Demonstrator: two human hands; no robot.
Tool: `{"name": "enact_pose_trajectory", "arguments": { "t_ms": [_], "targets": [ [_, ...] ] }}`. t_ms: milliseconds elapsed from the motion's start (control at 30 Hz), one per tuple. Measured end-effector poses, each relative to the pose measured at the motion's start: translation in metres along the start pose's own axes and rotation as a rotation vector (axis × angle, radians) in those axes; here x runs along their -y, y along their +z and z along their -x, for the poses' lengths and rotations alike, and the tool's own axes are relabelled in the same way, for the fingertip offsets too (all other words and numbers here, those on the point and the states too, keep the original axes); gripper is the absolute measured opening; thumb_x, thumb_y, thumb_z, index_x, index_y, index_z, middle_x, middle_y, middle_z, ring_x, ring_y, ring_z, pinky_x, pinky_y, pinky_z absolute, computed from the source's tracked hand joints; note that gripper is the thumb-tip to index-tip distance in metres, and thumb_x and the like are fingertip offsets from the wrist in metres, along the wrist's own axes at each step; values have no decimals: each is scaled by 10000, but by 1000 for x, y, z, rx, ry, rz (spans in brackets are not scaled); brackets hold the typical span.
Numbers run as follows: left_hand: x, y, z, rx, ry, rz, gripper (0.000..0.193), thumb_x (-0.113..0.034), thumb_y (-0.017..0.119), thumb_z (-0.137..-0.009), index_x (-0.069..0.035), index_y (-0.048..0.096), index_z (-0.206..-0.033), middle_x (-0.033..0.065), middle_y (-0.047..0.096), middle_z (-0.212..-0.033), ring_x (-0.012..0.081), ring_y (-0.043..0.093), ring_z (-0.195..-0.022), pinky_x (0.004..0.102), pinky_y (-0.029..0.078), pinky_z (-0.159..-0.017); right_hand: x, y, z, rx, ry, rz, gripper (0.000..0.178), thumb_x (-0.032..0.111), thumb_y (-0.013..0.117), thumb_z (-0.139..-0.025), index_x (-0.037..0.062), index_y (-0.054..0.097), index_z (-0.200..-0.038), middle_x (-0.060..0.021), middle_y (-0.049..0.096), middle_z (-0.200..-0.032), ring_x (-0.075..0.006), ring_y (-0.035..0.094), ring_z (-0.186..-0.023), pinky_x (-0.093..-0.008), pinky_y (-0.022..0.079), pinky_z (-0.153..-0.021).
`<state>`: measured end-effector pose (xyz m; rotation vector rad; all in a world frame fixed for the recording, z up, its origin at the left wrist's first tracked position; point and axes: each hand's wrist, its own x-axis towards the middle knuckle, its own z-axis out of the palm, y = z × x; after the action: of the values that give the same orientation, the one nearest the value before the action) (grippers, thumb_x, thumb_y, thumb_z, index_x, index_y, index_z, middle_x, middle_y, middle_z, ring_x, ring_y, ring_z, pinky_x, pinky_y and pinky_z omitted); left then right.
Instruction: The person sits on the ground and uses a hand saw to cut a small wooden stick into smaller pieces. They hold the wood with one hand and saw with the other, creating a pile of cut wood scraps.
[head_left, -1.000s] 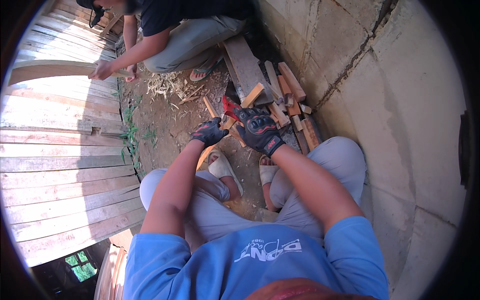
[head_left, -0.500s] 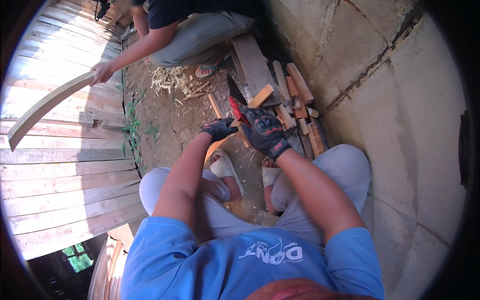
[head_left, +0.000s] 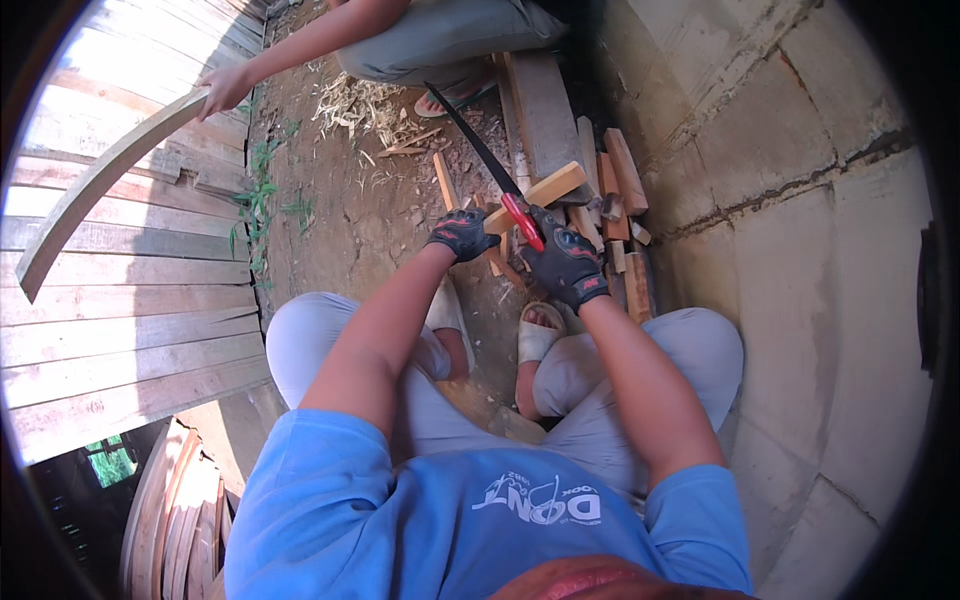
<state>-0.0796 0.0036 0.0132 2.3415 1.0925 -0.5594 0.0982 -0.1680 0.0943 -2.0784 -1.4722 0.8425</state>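
My left hand [head_left: 463, 236], in a black glove, is closed on the near end of a short light wooden block [head_left: 552, 188]. The block points away to the right, above a grey board. In my right hand [head_left: 565, 258], also gloved, is a handsaw [head_left: 522, 220] with a red handle and a long dark blade. The handle crosses over the block, and the blade slants up and to the left, away from me. My right fingertips are partly hidden.
A thick grey board [head_left: 545, 110] lies ahead, with several wood offcuts [head_left: 622, 170] by the concrete wall [head_left: 790, 260]. Wood shavings [head_left: 365, 110] cover the ground. Another person's hand [head_left: 226, 90] holds a curved wooden piece [head_left: 105, 185] over the plank surface [head_left: 130, 310] at left.
The saw has swung into fuller view, its blade now pointing up and left. The block has turned and its near end is now at my left hand. Both hands moved slightly right.
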Motion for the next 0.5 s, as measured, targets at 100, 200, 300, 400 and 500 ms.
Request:
{"name": "enact_pose_trajectory", "arguments": {
  "t_ms": [100, 200, 300, 400, 500],
  "targets": [
    [10, 18, -2, -148, 79, -82, 575, -507, 701, -918, -64, 711, -1283, 218, 756, -1213, 396, 735, -1131, 512, 575, -986, 0, 2, 1, -1, -9, 6, 678, 409, 649, -964, 157, 490, -1573, -249, 746, -1187, -445, 725, -1070, -541, 570, -933],
    [0, 21, -2, -210, 115, -142, 539, -488, 755, -897, -69, 722, -1234, 199, 770, -1172, 376, 742, -1125, 517, 571, -984, -5, 5, 2, -14, 9, 72, 634, 429, 617, -991, 153, 516, -1553, -246, 753, -1161, -447, 730, -1050, -542, 570, -917],
    [-2, 25, 4, -257, 111, -175, 485, -470, 765, -892, -81, 739, -1181, 189, 780, -1130, 358, 756, -1086, 506, 582, -948, 2, 3, 5, -21, -7, 88, 607, 437, 600, -1006, 145, 536, -1535, -243, 754, -1156, -447, 730, -1047, -542, 569, -908],
    [-5, 24, 8, -282, 109, -172, 443, -454, 756, -890, -90, 759, -1142, 181, 788, -1099, 353, 768, -1044, 500, 592, -916, 9, -2, 8, -11, 2, 79, 603, 425, 602, -1009, 131, 539, -1531, -247, 742, -1197, -446, 717, -1086, -536, 561, -932],
    [-8, 23, 6, -220, 79, -196, 434, -425, 730, -910, -91, 758, -1186, 175, 792, -1079, 359, 770, -1031, 490, 596, -914, 19, -4, 15, -64, -27, -15, 625, 391, 627, -1004, 107, 521, -1550, -249, 703, -1311, -439, 683, -1191, -512, 540, -1009]
  ]
}}
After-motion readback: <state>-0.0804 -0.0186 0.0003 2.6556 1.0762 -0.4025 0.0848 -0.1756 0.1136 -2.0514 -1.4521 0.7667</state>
